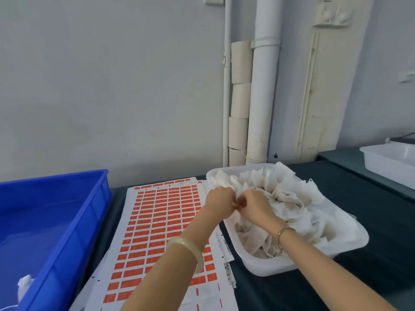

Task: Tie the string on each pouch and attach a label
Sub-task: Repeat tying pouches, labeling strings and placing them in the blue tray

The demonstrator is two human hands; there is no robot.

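1. White fabric pouches (283, 194) are heaped in a white tray (265, 269), right of centre on the dark table cloth (336, 288). The pile stands above the rim.
2. Both hands meet over the tray's left edge, fingertips just about touching each other.
3. Seen from the back, the left hand (221, 199) has its fingers curled inward, pinching one pouch (232, 186) at the left end of the pile. Its fingertips are mostly hidden.
4. Thumb and fingers of the right hand (253, 207) are curled too, pinching the same pouch right beside the left fingertips. The forearm lies across the tray's near-left corner.
5. The string is too small and blurred at the pinch point; cannot tell whether it is tied.
6. A label sheet (157, 221) with a grid of orange labels lies flat between tray and crate, under the left forearm. More sheets are stacked beneath it, edges showing on the right side.
7. A blue crate (67, 176) sits at far left. A single pouch (24, 286) lies in its near corner, with a thin thread trailing from it.
8. There is a pale bangle (188, 250) on the left wrist and a thin bracelet (281, 232) on the right.
9. A second tray (386, 162) sits far right on the adjoining surface; its contents are not visible.
10. On the back wall, a white pipe (262, 97) has beige tubes (240, 97) stacked beside it.
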